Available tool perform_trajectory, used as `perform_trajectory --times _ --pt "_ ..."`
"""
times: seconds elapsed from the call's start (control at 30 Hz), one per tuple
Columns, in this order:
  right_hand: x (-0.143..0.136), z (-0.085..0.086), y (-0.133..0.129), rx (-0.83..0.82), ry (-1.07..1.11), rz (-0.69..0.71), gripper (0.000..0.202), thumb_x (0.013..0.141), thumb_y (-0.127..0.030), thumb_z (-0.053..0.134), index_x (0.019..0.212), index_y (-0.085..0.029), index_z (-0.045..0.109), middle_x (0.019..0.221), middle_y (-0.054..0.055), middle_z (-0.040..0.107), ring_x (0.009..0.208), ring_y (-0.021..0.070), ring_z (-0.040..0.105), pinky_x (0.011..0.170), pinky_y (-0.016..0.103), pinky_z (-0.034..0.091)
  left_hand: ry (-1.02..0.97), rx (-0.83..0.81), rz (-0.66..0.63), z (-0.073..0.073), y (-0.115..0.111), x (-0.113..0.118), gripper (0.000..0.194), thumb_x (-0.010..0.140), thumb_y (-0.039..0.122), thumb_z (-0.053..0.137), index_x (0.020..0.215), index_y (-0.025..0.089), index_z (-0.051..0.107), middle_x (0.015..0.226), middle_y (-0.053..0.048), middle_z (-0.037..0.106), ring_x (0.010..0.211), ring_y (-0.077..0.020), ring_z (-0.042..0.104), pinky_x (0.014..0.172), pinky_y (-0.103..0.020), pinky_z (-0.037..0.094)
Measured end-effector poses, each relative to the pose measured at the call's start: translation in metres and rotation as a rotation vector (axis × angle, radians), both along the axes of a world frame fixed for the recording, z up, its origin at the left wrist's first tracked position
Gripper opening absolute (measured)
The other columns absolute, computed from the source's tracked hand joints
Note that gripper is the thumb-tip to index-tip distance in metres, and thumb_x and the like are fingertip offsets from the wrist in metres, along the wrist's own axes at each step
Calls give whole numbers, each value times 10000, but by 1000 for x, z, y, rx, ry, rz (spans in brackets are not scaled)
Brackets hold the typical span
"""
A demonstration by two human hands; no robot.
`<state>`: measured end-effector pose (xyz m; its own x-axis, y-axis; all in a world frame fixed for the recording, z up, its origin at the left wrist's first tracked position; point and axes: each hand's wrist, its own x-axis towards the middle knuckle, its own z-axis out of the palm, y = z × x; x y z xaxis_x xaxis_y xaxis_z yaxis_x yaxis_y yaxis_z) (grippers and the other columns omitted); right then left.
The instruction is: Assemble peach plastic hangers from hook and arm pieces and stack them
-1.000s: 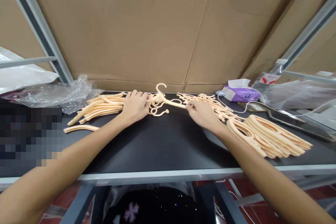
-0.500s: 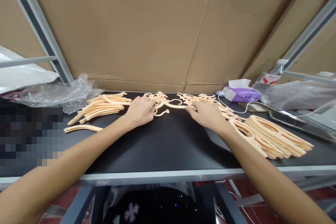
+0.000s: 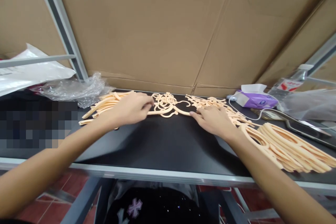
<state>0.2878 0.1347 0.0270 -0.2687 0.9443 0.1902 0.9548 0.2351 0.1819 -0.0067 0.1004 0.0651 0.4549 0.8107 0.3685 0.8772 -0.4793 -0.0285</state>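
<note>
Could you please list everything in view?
Hanger: one, cream, between hands
Hook pile: many, cream, back middle
Bar stack: several, cream, left
Loose pieces: many, cream, back right
Looped stack: several, cream, right
Tissue pack: one, purple, right
Bottle: one, clear, back right
Filmy bag: one, translucent, right
Tablet-like device: one, dark, right
Cable: one, white, right
Plastic wrap: one, clear, left
Pouch: one, white, far left
Cardboard: count unclear, brown, behind
Table: one, black, centre
Frame posts: two, grey, sides
Floor: one, red, below
Clothing: one, black, bottom
Left hand: one, bare, near hanger
Right hand: one, bare, on hanger
</note>
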Motion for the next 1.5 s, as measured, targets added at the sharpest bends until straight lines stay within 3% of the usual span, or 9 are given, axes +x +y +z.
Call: perform_trajectory --times 0.13,0.23,0.33,0.53,0.83,1.1,1.33,1.5 --pt "-3 -3 0 39 2 49 503 1011 -488 332 998 -160 714 1104 163 707 1100 333 598 913 472 398 -47 -118 -5 4 -36 -66 316 877 276 421 1001 225 707 1088 -42 735 1028 -229 640 944 -351 479" --pt "-6 -8 -1 84 34 124 481 1011 -481 338 1015 -178 711 1135 144 694 1116 315 571 928 450 381 -62 -184 90 -10 -54 -106 332 859 280 452 1093 246 685 1146 -17 718 1030 -209 627 951 -353 478" --pt "-10 -11 -2 117 60 194 472 1013 -480 340 1029 -189 710 1128 135 686 1124 313 550 938 448 370 -45 -218 105 -28 -62 -122 331 849 281 506 1121 270 696 1206 -17 697 1135 -224 589 1029 -384 431" --pt "-11 -12 -3 138 53 209 461 1017 -463 342 1047 -184 708 1127 138 680 1127 311 541 933 438 368 -46 -204 14 -39 -55 -106 302 950 303 435 987 272 733 1057 -1 733 993 -184 626 976 -329 439" --pt "3 -3 4 202 13 50 452 1016 -407 333 1063 -151 702 1157 165 690 1156 312 532 950 421 358 26 -139 26 -39 -40 -94 321 950 303 434 1053 244 731 1059 -42 746 998 -230 650 930 -382 475" --pt "27 13 13 249 48 -76 419 995 -267 306 1092 -151 696 1075 168 716 1013 321 606 816 410 381 78 -28 -12 -43 -29 -85 361 951 318 389 1028 251 736 1026 -64 747 989 -250 667 914 -384 493" --pt "34 -3 35 111 45 -92 386 940 -210 378 1096 -171 729 1145 169 700 1080 313 613 829 389 425 162 40 -55 -32 -10 -36 372 933 305 398 1098 182 708 1076 -112 715 1002 -281 658 911 -429 508" --pt "33 -11 38 45 69 -107 332 881 -195 458 1041 -182 749 1110 160 708 1054 289 627 841 368 440 166 90 -47 -40 2 -9 355 937 301 432 1142 151 680 1071 -138 695 988 -298 637 878 -432 507"
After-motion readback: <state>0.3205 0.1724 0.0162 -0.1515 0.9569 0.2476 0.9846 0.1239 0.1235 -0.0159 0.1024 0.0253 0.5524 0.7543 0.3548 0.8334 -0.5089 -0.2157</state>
